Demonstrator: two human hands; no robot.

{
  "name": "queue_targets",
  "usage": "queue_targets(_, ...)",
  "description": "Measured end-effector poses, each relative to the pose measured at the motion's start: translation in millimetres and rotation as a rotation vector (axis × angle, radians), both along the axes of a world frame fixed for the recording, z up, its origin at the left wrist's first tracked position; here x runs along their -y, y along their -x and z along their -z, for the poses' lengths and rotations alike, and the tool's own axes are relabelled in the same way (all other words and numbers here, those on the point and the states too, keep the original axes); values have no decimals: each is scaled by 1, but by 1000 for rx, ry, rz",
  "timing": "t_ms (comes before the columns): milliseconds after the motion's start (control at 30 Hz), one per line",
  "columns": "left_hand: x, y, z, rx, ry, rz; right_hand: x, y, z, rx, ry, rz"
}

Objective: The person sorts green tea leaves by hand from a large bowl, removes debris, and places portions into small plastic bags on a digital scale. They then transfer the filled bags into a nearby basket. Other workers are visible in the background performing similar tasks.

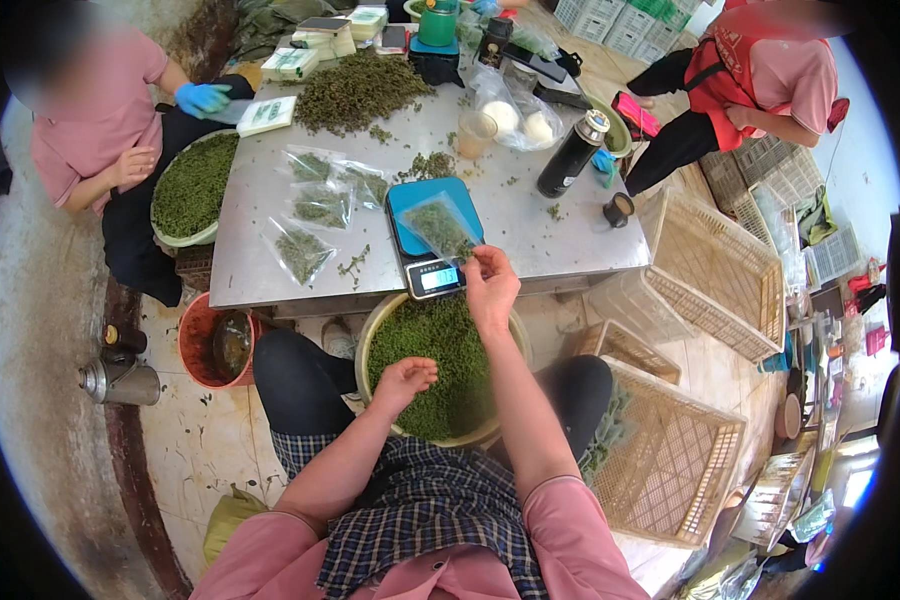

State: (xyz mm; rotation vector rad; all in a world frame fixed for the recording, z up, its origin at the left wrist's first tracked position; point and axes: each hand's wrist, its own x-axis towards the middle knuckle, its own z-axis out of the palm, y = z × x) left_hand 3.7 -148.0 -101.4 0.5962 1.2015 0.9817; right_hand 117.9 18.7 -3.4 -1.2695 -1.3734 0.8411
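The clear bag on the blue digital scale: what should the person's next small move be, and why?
I'd perhaps ease the right hand off the clear bag, letting it rest on the digital scale alone: that hand touches the bag's near corner, where it could disturb the reading, and the display is lit. The left hand hovers over the tub of green sprigs.

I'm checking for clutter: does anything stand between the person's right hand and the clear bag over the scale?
Nothing visible does: the right hand has its fingers at the near right corner of the clear bag, over the scale.
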Motion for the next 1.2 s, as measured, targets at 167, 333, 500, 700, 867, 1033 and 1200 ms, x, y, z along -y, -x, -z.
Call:
queue_targets(167, -4, 1, -11, 2, 9, -42, 3, 1, -5, -332, 248, -41)
queue_targets(333, -28, 4, -38, -253, -242, -125, -1, 8, 11, -202, 214, -28)
queue_targets(500, -98, 15, -113, -1100, -843, -142, -6, 3, 21, -69, 177, -27)
queue_targets(700, -166, 25, -107, -1481, -1136, 142, -13, -1, 20, -170, 229, -110)
queue_targets(867, -181, 31, -97, -1489, -1169, 156, -16, 1, 19, -163, 179, -183)
queue_targets(1033, -180, 34, -97, -1472, -1186, 163, -16, -4, 12, -116, 247, -240)
queue_targets(1200, -184, 36, -93, -1381, -1133, 160, 7, -10, -5, -194, 471, -399)
